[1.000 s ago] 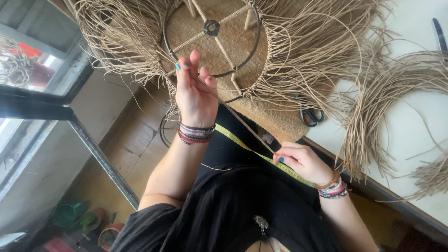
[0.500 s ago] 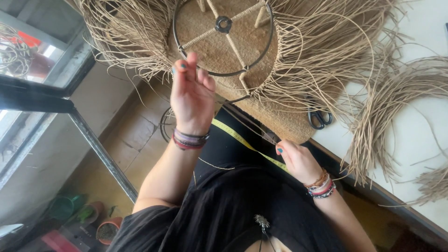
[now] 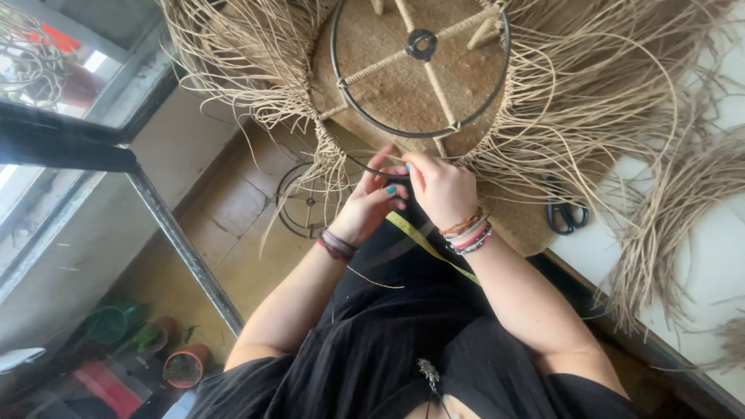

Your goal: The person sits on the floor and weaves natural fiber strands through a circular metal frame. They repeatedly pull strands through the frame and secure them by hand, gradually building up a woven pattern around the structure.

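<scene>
A round black wire ring (image 3: 339,93) with wrapped spokes lies on a woven tan mat (image 3: 403,93), with long raffia strands (image 3: 590,101) fanning out all round it. My left hand (image 3: 371,203), with teal nails and dark wristbands, grips the near edge of the ring where strands hang. My right hand (image 3: 438,186), wearing coloured bracelets, is pressed against the left one. Its fingers pinch raffia at the same spot on the rim.
Black-handled scissors (image 3: 565,217) lie on the white table (image 3: 698,256) to the right, amid loose raffia bundles (image 3: 683,202). A yellow measuring tape (image 3: 425,245) crosses my lap. A second wire frame (image 3: 301,203) sits on the floor below, and plant pots (image 3: 185,365) stand at lower left by a metal-framed window (image 3: 155,209).
My right hand has risen from my lap to the ring's near edge and now meets the left hand. The left hand has dropped slightly along the rim.
</scene>
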